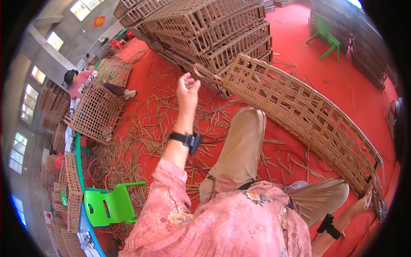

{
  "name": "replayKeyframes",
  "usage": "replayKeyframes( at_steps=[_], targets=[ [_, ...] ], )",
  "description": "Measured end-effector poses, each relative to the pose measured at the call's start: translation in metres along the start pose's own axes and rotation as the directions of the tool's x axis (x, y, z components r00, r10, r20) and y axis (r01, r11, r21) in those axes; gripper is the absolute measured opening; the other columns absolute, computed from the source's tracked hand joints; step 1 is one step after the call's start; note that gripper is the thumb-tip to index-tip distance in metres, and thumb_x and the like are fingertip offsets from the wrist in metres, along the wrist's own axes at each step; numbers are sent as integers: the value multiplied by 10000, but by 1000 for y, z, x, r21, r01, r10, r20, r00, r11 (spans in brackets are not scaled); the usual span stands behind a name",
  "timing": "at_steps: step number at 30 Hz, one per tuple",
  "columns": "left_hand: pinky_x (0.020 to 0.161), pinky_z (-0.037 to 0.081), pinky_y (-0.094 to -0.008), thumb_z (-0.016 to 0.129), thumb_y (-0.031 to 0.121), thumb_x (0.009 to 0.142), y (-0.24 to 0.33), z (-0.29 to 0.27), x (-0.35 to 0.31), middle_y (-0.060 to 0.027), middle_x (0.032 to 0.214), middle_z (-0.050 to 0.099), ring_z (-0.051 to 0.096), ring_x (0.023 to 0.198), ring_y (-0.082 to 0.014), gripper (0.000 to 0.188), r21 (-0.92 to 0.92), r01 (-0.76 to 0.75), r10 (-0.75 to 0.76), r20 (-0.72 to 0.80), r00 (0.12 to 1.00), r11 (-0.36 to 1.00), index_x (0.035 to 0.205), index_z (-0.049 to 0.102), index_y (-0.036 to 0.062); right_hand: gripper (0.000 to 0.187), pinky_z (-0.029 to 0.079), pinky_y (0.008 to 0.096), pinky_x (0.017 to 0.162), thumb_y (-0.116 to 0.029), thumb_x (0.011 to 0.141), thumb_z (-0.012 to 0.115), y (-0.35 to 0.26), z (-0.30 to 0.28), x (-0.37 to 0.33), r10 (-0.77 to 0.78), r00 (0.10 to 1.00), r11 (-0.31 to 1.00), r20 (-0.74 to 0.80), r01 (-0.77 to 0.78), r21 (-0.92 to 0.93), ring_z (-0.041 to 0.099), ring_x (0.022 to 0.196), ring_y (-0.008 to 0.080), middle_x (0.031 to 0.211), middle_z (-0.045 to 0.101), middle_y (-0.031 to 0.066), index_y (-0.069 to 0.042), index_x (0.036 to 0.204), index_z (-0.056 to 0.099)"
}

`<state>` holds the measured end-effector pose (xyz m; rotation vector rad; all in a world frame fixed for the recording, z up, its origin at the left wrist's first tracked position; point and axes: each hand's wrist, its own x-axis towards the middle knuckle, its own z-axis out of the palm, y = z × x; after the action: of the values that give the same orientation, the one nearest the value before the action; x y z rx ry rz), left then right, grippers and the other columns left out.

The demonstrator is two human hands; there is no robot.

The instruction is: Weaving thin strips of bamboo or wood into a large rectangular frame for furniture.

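A long brown woven wicker panel (295,103), with open square gaps and thick braided edges, slants across my lap from upper middle to lower right. My right hand (361,201) grips its lower right end, beside a bundle of loose strands (377,199). My left hand (188,88) is raised near the panel's upper left end, its fingers curled together. Close to those fingers, a looped strip (203,72) sticks out from that end. What the left fingers hold, if anything, is too small to make out.
Stacked woven crates (205,34) rise ahead. Cut strips (158,124) litter the red floor (295,25). A green chair (109,205) stands at left, another green chair (324,36) at far right. A co-worker (79,83) handles a woven crate (98,111) at left.
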<state>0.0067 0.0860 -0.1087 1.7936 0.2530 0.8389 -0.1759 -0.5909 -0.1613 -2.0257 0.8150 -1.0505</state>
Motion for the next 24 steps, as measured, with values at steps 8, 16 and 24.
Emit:
replayKeyframes(
  at_steps=[8,16,24],
  targets=[
    [1033,407,-321,635,239,954,-1,-41,97,-85,1361,574,524,1226,-167,544,37,108,-107,622,775,993,1444,487,57,371,435,331,1080,-142,1042,401,1,-5,-3,-46,999,998,-1,46,-46,579,1222,247,1359,590,143,-44,1331,612],
    [916,490,-289,729,123,874,19,-73,98,-31,1010,718,658,955,-121,260,90,122,-148,746,649,988,1108,699,13,365,439,332,1072,-166,1045,415,8,-11,3,-125,992,985,-2,124,-121,583,1217,244,1347,602,142,-34,1313,626],
    [839,508,-292,754,108,834,36,-83,92,-24,920,720,649,858,-118,171,80,128,-136,846,516,988,988,737,34,374,438,329,1064,-195,1051,421,3,-9,8,3,1000,1000,-5,-3,26,577,1214,229,1349,596,131,-32,1325,616]
  ],
)
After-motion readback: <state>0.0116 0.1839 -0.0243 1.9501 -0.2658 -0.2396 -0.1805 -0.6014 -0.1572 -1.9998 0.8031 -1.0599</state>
